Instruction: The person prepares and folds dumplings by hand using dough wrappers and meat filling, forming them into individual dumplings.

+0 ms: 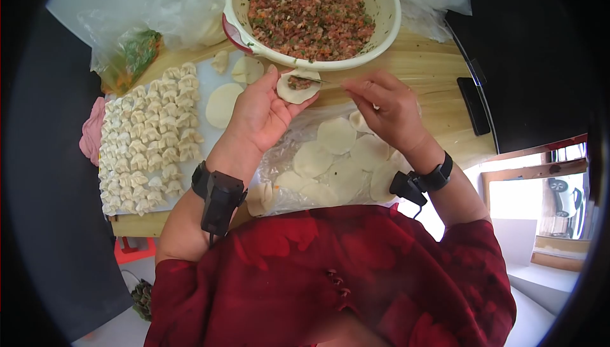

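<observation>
While the left hand (264, 108) is holding one open wrapper (289, 95) just beside the bowl (318, 65), fingers cupping it, likely to keep the filling (300, 82) from slipping, the right hand (381, 102) is pinching one thin stick (324, 81) between its fingers, probably for precise control. Two wrappers are lying on the board (208, 80), about ten on plastic (284, 149), overlapping; dozens of dumplings (149, 134), too crowded for exact counting, are sitting in rows, seemingly to save space.

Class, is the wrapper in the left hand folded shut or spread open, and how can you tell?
Spread open: the wrapper shows its round outline on the left hand, with filling exposed on top.
</observation>
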Action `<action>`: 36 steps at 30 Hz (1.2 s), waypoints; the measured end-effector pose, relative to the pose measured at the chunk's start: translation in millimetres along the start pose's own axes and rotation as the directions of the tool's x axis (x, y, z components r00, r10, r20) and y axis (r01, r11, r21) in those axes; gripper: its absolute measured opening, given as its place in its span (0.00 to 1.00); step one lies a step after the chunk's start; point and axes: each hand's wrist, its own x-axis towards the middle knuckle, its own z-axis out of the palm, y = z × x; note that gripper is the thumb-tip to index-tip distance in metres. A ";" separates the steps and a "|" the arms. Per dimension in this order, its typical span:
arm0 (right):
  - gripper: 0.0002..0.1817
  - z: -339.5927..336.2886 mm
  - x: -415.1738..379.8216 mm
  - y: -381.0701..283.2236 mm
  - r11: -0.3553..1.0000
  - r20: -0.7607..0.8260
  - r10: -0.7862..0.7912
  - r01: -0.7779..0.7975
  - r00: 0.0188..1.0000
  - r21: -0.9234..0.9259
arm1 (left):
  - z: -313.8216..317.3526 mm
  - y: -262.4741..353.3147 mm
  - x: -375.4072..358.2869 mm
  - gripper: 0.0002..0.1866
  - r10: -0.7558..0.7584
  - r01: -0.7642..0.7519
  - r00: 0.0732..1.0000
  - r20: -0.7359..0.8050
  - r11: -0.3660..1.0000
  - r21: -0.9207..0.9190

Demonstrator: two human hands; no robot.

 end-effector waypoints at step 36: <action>0.07 18.9 89.9 50.1 0.994 0.262 0.069 -0.044 0.963 -0.102 | -12.9 -3.1 6.2 0.18 -0.043 0.043 0.995 -0.095 0.999 -0.005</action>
